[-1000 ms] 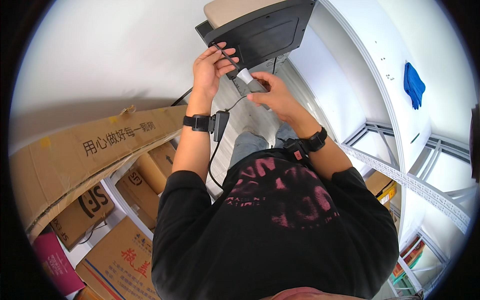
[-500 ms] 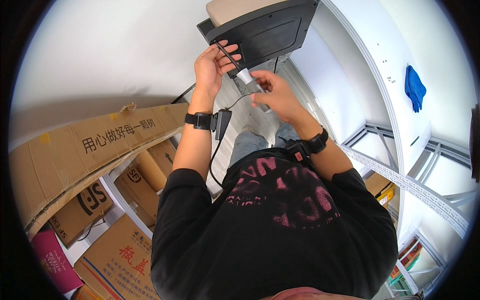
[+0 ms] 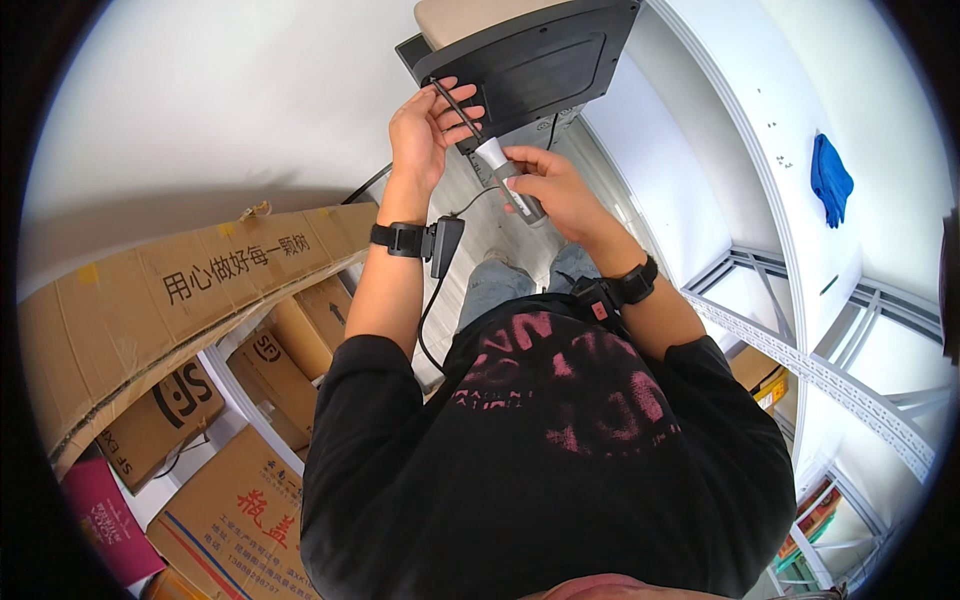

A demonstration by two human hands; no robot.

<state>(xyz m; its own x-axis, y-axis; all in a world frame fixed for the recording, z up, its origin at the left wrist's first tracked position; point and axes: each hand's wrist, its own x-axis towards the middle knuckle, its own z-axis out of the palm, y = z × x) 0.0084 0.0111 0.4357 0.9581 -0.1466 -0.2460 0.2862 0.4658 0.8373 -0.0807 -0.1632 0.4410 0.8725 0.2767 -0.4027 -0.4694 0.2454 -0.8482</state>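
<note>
In the head view, the right hand (image 3: pixel 556 190) pinches a screwdriver (image 3: pixel 490 153) by its grey handle (image 3: pixel 530 210); the dark shaft (image 3: pixel 457 111) crosses the spread fingers of the left hand (image 3: pixel 420 137), whether pinched I cannot tell, and its tip at the black panel (image 3: pixel 550 72) is hard to see. The long cardboard (image 3: pixel 150 300) carries dark characters, the cut-off box (image 3: pixel 230 530) red and blue ones

Long cardboard panel (image 3: pixel 110 310) bears black characters; carton (image 3: pixel 215 480) has red and blue print; smaller box (image 3: pixel 150 430), black logo; magenta box (image 3: pixel 90 490), pale lettering; black shirt (image 3: pixel 540 430), pink print.
</note>
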